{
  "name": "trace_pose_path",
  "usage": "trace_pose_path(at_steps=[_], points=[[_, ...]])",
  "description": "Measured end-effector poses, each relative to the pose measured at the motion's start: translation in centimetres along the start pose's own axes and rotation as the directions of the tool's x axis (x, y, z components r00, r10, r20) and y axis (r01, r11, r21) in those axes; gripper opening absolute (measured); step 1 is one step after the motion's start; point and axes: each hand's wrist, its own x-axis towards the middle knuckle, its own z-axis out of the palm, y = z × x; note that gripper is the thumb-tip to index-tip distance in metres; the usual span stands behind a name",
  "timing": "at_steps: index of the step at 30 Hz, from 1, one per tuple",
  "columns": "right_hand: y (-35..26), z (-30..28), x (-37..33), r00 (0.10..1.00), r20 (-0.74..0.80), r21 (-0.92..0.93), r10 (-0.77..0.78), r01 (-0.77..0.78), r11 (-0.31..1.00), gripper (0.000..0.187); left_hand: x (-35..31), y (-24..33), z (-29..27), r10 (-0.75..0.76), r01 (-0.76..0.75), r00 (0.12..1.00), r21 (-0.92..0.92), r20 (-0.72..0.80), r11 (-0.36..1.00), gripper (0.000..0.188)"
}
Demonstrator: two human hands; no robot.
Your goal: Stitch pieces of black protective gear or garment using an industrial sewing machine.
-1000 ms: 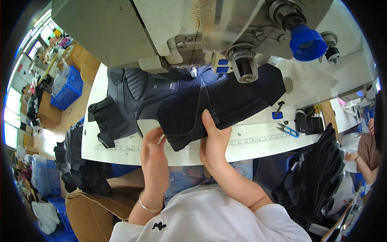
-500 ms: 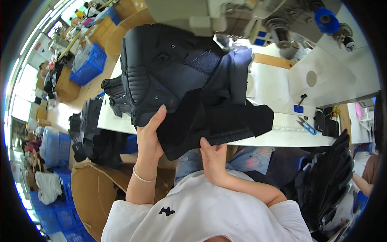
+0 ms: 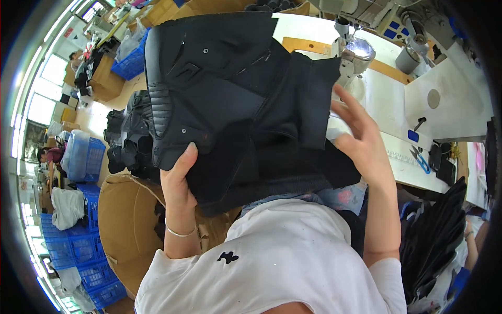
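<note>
A large black moulded panel (image 3: 209, 94) with ribbed padding, small rivets and black fabric flaps is held up in front of me. My left hand (image 3: 179, 175) grips its lower left corner, the thumb lying on top and the fingers hidden underneath. Beside the right edge of the upright fabric flap (image 3: 316, 99), my right hand (image 3: 361, 136) has its fingers stretched and apart, slightly blurred. Whether its fingertips touch the flap I cannot tell. Beyond that hand is the lit needle area of a sewing machine (image 3: 358, 49).
Blue-handled thread snips (image 3: 420, 159) lie by a ruler on the white table (image 3: 381, 115). More black moulded pieces (image 3: 138, 131) are stacked at left, above a cardboard box (image 3: 123, 230). Black fabric pieces (image 3: 436, 240) hang at right, near another person's arm (image 3: 470, 246). Blue crates (image 3: 86, 235) stand far left.
My right hand has left the panel's lower edge and moved up and right to the flap, its fingers spreading. The panel has shifted nearer me, its ribbed side turned; my left hand keeps its grip.
</note>
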Motion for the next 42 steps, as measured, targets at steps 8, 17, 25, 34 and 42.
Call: trace_pose_path(at_steps=[8,17,25,34,42], points=[[-4.7,6.6,-1.2,0.931,0.35,-0.394,-0.105,0.247,0.885,0.04,0.8,-3.3,-8.7,0.057,-0.049,0.996,-0.114,0.063,0.992,0.051],[-4.2,15.6,-7.5,0.463,0.536,-0.325,-0.706,0.885,0.333,0.035,8.5,-3.8,-15.7,0.444,-0.096,0.686,-0.533,0.577,0.841,0.05],[-4.7,16.2,-8.2,0.457,0.514,-0.363,-0.726,0.882,0.299,0.029,12.1,1.8,-18.7,0.407,-0.16,0.646,-0.406,0.646,0.9,0.046],[-3.9,16.1,-5.8,0.52,0.621,-0.115,-0.587,0.801,0.587,0.054,3.8,12.1,-26.3,0.428,-0.339,0.655,-0.264,0.623,0.903,0.043],[1.9,12.6,-4.6,0.793,0.585,-0.266,-0.168,0.384,0.884,0.053,-18.0,22.4,-41.1,0.273,0.046,0.803,0.512,-0.53,0.858,0.033]])
